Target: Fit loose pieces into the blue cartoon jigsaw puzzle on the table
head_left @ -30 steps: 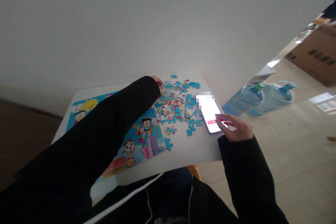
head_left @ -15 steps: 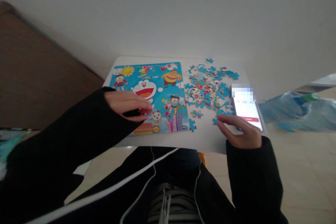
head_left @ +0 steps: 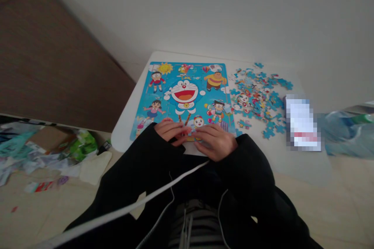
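Note:
My left hand (head_left: 173, 130) is closed in a pinch on a small pinkish puzzle piece (head_left: 188, 131), just above the near edge of a cartoon jigsaw board (head_left: 146, 99). Beside it, fingertips almost meeting the left ones, my right hand (head_left: 216, 140) is also closed. What sits between its fingers is hidden. The board is blue, with a big white-and-blue cat figure in the centre and smaller characters around it. Both hands cover part of its bottom edge. Loose puzzle pieces (head_left: 257, 99) lie in a heap right of the board.
A lit phone (head_left: 302, 124) lies on the white table (head_left: 124, 134), right of the loose pieces. A white cable (head_left: 163, 184) crosses in front of my lap. Brown furniture (head_left: 58, 54) stands at the left, with litter on the floor below. A plastic bag (head_left: 347, 128) is at the right.
My right hand has left a blue piece near the phone and come left to meet my left hand. The left hand is now at the board's near edge. The view has shifted left.

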A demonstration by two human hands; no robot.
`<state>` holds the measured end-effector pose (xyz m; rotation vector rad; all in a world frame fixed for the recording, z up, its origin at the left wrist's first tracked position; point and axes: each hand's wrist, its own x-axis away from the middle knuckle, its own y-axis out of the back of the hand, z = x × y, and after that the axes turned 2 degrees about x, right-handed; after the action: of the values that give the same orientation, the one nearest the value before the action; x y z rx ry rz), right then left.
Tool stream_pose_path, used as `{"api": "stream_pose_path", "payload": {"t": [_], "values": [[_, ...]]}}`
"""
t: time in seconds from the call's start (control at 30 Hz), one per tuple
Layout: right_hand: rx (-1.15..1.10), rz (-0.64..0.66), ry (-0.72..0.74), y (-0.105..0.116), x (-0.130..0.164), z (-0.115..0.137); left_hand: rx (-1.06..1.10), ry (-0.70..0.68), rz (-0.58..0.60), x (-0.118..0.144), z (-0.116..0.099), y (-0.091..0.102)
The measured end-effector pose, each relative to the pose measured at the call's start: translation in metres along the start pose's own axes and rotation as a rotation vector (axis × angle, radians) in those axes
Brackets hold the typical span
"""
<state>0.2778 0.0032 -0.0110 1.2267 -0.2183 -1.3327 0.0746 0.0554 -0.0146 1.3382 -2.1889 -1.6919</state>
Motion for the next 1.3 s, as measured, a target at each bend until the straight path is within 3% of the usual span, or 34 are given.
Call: {"api": "stream_pose_path", "payload": {"t": [0.23, 0.5, 0.67, 0.87, 1.1, 1.3], "values": [[0.085, -0.031, 0.07, -0.01, 0.003, 0.001, -0.085, 0.001, -0.078, 0.029, -0.004, -0.006], [0.127, -0.049, 0.088, -0.01, 0.006, 0.003, -0.171, 0.0, -0.117, 0.033, -0.01, -0.012], [0.238, -0.062, -0.11, -0.012, -0.005, 0.009, -0.103, -0.087, -0.158, 0.035, -0.012, -0.021], [0.268, 0.029, -0.232, -0.021, -0.024, 0.01, 0.016, -0.246, -0.191, 0.032, -0.021, -0.033], [-0.006, 0.274, -0.257, -0.015, -0.031, 0.005, -0.063, -0.194, -0.409, 0.034, -0.006, -0.027], [-0.118, 0.321, -0.237, -0.015, -0.03, 0.002, -0.056, -0.119, -0.316, 0.034, -0.011, -0.033]]}}
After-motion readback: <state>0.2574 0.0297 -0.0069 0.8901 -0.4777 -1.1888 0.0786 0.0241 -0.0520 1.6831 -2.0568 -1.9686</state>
